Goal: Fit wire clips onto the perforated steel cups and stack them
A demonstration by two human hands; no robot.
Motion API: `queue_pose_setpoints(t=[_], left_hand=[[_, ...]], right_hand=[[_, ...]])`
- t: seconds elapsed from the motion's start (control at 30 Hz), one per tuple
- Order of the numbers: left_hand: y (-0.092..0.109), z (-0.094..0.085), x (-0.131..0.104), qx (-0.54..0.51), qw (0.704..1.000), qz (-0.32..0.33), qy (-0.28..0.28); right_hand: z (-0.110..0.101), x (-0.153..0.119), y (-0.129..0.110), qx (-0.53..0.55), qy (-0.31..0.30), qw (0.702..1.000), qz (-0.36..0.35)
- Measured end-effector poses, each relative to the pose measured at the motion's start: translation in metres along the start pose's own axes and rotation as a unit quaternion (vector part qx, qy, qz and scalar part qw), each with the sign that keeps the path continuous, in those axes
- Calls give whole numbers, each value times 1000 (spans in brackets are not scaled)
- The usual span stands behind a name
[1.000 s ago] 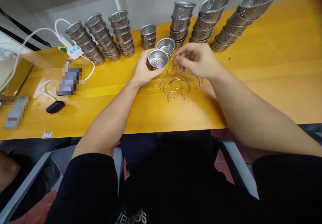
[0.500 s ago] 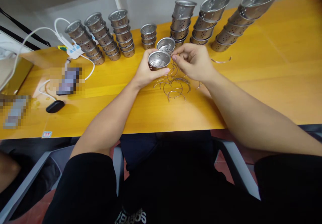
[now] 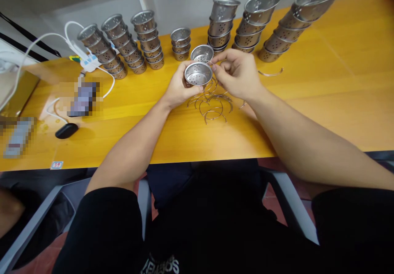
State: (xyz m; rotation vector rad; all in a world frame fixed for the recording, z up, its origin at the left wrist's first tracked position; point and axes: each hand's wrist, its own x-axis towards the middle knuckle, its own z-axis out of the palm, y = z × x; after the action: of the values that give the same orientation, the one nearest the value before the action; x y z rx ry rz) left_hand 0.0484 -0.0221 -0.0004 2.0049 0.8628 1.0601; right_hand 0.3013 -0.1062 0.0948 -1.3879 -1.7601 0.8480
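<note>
One cup (image 3: 198, 76) rests in the left hand (image 3: 177, 87), fingers (image 3: 185, 64) apparently behind.

The table (image 3: 197, 142) bears cup stacks (image 3: 150, 44), loose wires (image 3: 226, 98), a power strip (image 3: 90, 63), a black oval thing (image 3: 67, 130) and a label (image 3: 57, 165).

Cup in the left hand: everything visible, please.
The cup looks like silvery metal: round, with a lipped rim and small holes in its wall. Its open mouth faces up, tipped toward the camera. The left hand holds it from the side, thumb on the near side. The right hand's fingertips are at its right rim; contact is unclear. Another cup stands just behind.
</note>
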Motion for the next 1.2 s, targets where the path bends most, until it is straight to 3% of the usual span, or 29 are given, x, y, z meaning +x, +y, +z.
queue_pose_setpoints(t=[0.13, 0.23, 0.33, 0.47, 0.77, 0.97, 1.2], left_hand=[[4, 2, -2, 6, 1000, 6, -5], [-7, 5, -1, -16, 1000, 24, 5], [-30, 8, 5, -62, 997, 42, 15], [-49, 7, 14, -94, 992, 85, -22], [-38, 9, 6, -82, 988, 126, -46], [-41, 19, 5, -73, 985, 144, -56], [-44, 20, 4, -79, 984, 154, -49]], right_hand=[[3, -1, 1, 4, -12, 1000, -26], [5, 1, 7, -1, -35, 997, -71], [7, 5, 15, 19, 10, 996, -89], [7, 10, 23, 48, 78, 991, -100], [5, 12, 29, -30, 76, 983, -166], [8, 11, 27, -70, 79, 982, -160], [5, 12, 26, -45, 77, 985, -147]])
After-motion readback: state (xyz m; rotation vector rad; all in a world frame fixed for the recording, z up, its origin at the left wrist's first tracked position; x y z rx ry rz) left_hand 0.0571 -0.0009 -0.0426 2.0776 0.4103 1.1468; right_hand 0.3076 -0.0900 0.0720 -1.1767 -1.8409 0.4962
